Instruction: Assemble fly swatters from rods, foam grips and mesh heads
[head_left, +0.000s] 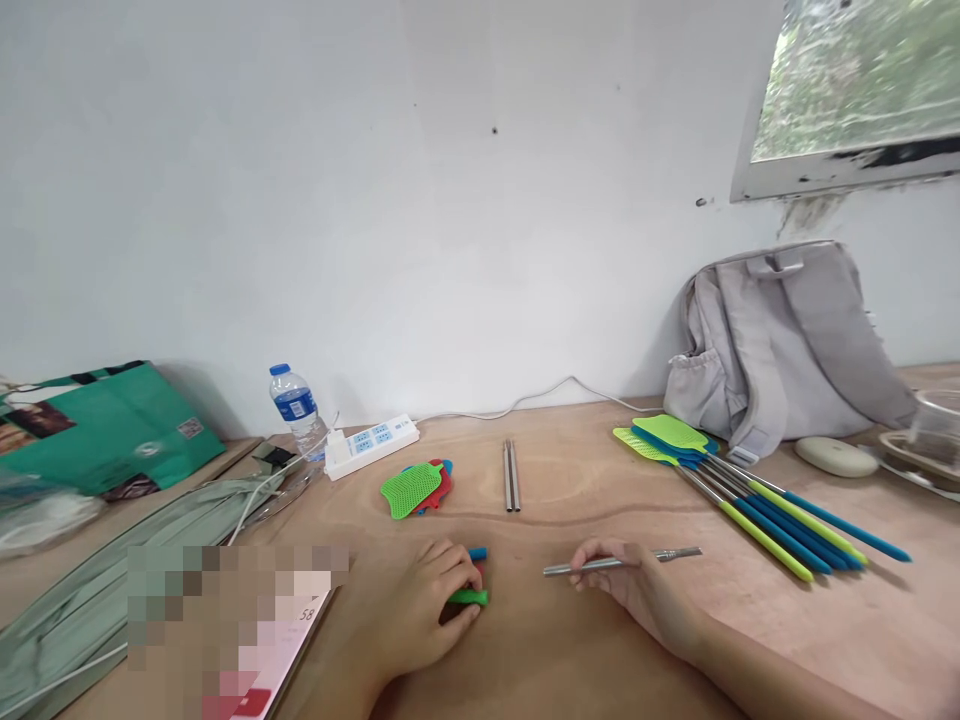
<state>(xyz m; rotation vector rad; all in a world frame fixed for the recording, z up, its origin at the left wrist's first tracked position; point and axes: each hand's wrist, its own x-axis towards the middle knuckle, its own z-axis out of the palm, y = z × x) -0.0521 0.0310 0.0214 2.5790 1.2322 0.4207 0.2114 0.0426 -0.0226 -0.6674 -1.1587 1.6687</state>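
Observation:
My right hand [630,590] is closed around a silver metal telescopic rod [600,566], held nearly level above the table. My left hand [431,605] rests low over a few coloured handle grips, its fingers curled onto a green grip [469,597]. Behind that one, a blue grip [478,553] pokes out past the fingers, and a bit of red shows between the two. Two more metal rods [511,478] lie side by side beyond my hands. Left of these, loose fly swatter heads are stacked, a green mesh head [411,490] on top of red and blue ones.
Several whole fly swatters [765,500] lie in a fanned pile at the right, before a grey backpack [780,350]. A power strip [373,447], a water bottle [298,410] and a green bag [112,430] stand along the back left. A phone [289,640] lies near left.

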